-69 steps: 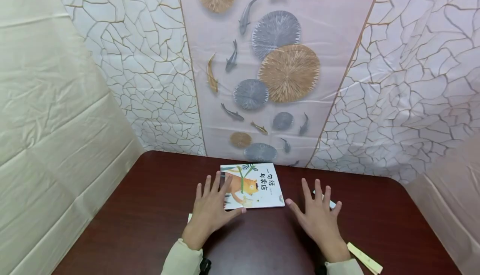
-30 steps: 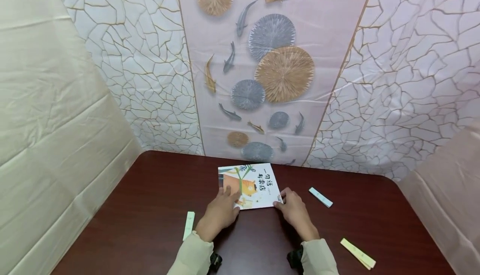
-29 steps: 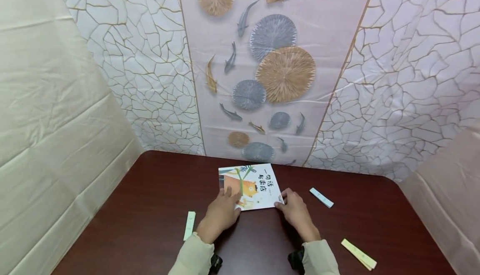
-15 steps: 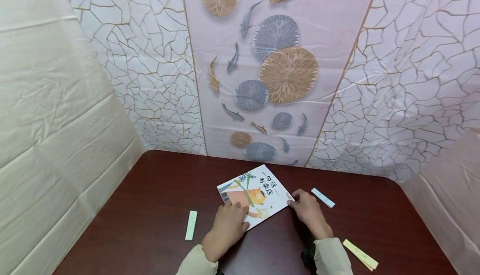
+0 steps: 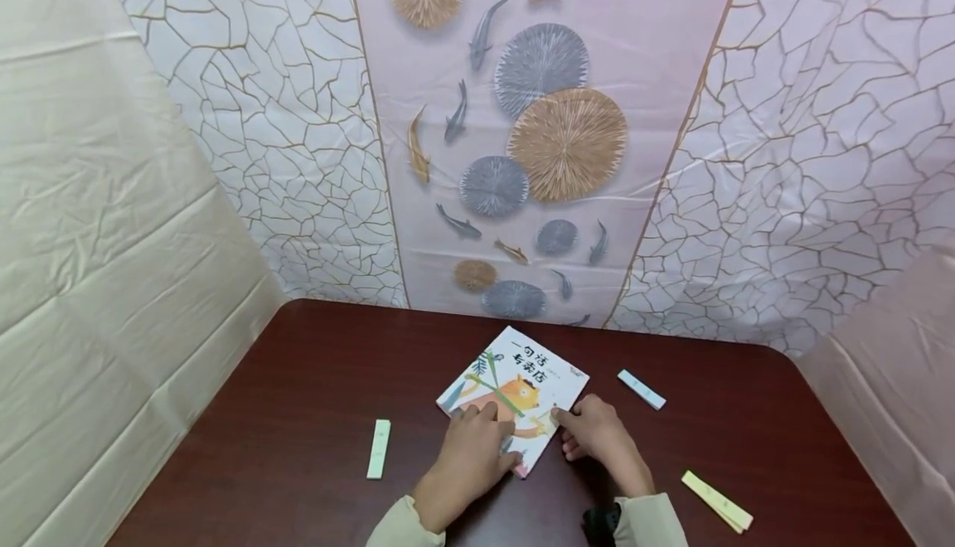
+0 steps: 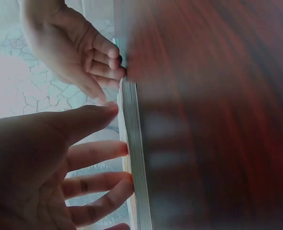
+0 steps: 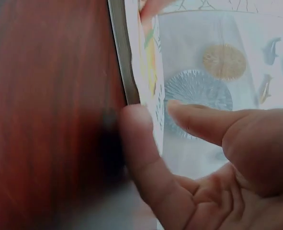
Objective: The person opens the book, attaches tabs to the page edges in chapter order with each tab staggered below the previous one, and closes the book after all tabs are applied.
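Note:
A picture book (image 5: 533, 369) with an orange cartoon animal and Chinese title on its white cover lies turned askew on the table. My left hand (image 5: 466, 456) rests its fingertips on the lower left of the cover, thumb near the bottom corner. In the left wrist view, my left fingers (image 6: 98, 182) meet the cover beside the book's page edge (image 6: 136, 143). My right hand (image 5: 600, 435) is at the book's lower right side. In the right wrist view, its index finger (image 7: 139, 139) touches the book's edge, while the thumb (image 7: 198, 120) appears slightly apart from the cover.
Small paper strips lie on the dark red table (image 5: 283, 414): pale green strips (image 5: 379, 449) on the left, a light blue strip (image 5: 642, 389) at right, and yellow strips (image 5: 716, 501) at the front right. A patterned cloth (image 5: 515, 157) hangs behind the table.
Both hands came down from above the table to the book. The book has turned counterclockwise, its title side swinging to the back. The right hand has shifted from its corner along its side.

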Demonstrator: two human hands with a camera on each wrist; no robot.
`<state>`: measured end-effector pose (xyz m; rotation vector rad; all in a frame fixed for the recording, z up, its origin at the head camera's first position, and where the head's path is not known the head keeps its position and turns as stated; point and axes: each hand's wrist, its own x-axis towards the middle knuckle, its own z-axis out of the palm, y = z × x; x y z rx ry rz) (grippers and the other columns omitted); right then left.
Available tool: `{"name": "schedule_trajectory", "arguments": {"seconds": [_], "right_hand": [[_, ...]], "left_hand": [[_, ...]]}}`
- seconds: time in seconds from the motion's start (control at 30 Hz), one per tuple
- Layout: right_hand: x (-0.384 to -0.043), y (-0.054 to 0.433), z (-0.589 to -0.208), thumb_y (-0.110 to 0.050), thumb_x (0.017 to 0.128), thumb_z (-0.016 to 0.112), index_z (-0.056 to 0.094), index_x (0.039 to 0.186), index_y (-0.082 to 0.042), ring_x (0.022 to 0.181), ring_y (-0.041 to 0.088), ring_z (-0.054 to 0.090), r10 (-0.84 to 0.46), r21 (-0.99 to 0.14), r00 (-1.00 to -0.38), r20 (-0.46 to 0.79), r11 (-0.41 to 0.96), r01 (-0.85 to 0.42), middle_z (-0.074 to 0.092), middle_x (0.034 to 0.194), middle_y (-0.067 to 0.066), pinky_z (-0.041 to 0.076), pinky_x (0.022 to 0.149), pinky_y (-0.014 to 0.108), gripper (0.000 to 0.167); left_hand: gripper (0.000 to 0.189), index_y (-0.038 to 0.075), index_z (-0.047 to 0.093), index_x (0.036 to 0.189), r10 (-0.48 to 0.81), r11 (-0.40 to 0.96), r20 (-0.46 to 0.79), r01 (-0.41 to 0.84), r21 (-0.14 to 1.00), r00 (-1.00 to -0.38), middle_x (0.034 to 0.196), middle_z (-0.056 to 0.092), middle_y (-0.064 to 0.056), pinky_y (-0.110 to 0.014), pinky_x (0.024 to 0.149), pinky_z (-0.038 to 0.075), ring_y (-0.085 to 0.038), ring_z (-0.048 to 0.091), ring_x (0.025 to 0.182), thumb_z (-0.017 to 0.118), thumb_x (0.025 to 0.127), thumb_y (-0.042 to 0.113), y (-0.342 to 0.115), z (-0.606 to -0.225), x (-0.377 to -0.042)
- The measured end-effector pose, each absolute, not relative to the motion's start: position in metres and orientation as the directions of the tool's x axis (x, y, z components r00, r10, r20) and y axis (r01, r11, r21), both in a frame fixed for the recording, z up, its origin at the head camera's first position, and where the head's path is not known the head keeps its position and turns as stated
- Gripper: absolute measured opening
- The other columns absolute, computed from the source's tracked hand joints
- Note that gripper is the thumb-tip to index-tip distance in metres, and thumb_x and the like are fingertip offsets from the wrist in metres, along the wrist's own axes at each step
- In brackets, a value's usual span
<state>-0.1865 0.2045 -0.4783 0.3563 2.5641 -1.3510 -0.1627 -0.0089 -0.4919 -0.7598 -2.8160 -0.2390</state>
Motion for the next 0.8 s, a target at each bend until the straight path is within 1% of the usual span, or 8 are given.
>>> {"name": "schedule_trajectory", "arguments": {"seconds": [0.07,0.17,0.27,0.37,0.43,0.57,0.67,0.8], "right_hand": [[-0.185,0.203,-0.48,-0.016,0.103,0.068,0.064,0.078,0.003,0.049,0.016,0.066,0.12,-0.766,-0.944,-0.308,0.558,0.321,0.066,0.066,0.013,0.06,0.052,0.033,0.032],[-0.185,0.202,-0.481,-0.014,0.102,0.07,0.065,0.076,0.0,0.048,0.016,0.066,0.133,-0.75,-0.948,-0.289,0.585,0.31,0.066,0.063,0.012,0.059,0.051,0.032,0.03],[-0.186,0.202,-0.482,-0.013,0.1,0.072,0.064,0.079,0.001,0.049,0.016,0.066,0.133,-0.738,-0.949,-0.286,0.602,0.307,0.066,0.063,0.013,0.059,0.051,0.032,0.027],[-0.187,0.201,-0.482,-0.012,0.1,0.072,0.059,0.089,0.004,0.049,0.017,0.066,0.131,-0.723,-0.948,-0.289,0.619,0.306,0.066,0.063,0.013,0.058,0.05,0.032,0.023],[-0.187,0.199,-0.481,-0.011,0.101,0.071,0.056,0.099,0.008,0.049,0.018,0.066,0.133,-0.708,-0.951,-0.28,0.64,0.298,0.065,0.064,0.014,0.058,0.049,0.032,0.025],[-0.188,0.196,-0.48,-0.01,0.101,0.07,0.05,0.118,0.018,0.049,0.02,0.065,0.138,-0.677,-0.955,-0.262,0.679,0.284,0.063,0.065,0.014,0.056,0.048,0.033,0.038],[-0.19,0.195,-0.479,-0.01,0.102,0.069,0.044,0.131,0.023,0.05,0.021,0.065,0.144,-0.656,-0.952,-0.27,0.696,0.291,0.062,0.068,0.015,0.055,0.048,0.032,0.05],[-0.188,0.2,-0.479,-0.011,0.103,0.068,0.039,0.139,0.023,0.052,0.022,0.063,0.127,-0.625,-0.944,-0.304,0.722,0.299,0.061,0.074,0.016,0.053,0.049,0.033,0.057]], "left_hand": [[0.033,0.026,0.079,0.107,0.497,0.848,0.211,0.522,0.087,-0.842,0.098,0.062,0.003,-0.04,0.072,0.049,-0.017,0.056,0.081,0.084,0.085,0.05,-0.004,-0.491,-0.161],[0.035,0.026,0.077,0.113,0.51,0.847,0.158,0.525,0.077,-0.846,0.102,0.061,0.003,-0.042,0.071,0.051,-0.017,0.056,0.084,0.082,0.088,0.051,0.003,-0.489,-0.16],[0.04,0.025,0.077,0.118,0.507,0.855,0.117,0.516,0.062,-0.854,0.106,0.062,0.002,-0.044,0.071,0.052,-0.018,0.058,0.089,0.08,0.089,0.053,0.007,-0.486,-0.158],[0.045,0.026,0.077,0.124,0.514,0.851,0.084,0.52,0.074,-0.854,0.11,0.063,0.001,-0.046,0.073,0.052,-0.019,0.06,0.095,0.078,0.09,0.055,0.007,-0.484,-0.159],[0.037,0.028,0.079,0.118,0.525,0.836,0.072,0.53,0.145,-0.848,0.107,0.062,0.002,-0.045,0.073,0.051,-0.015,0.06,0.095,0.078,0.091,0.054,0.004,-0.482,-0.162],[0.016,0.028,0.083,0.105,0.495,0.739,0.088,0.472,0.48,-0.864,0.097,0.07,0.011,-0.036,0.07,0.051,-0.007,0.063,0.085,0.077,0.094,0.038,-0.01,-0.479,-0.179],[0.016,0.021,0.083,0.107,0.401,0.69,0.125,0.39,0.61,-0.907,0.104,0.075,0.002,-0.039,0.077,0.054,-0.017,0.067,0.092,0.077,0.095,0.03,-0.022,-0.479,-0.19],[0.031,0.015,0.079,0.121,0.289,0.726,0.114,0.295,0.621,-0.951,0.131,0.064,-0.019,-0.06,0.096,0.047,-0.04,0.057,0.12,0.079,0.095,0.033,-0.033,-0.486,-0.194]]}}
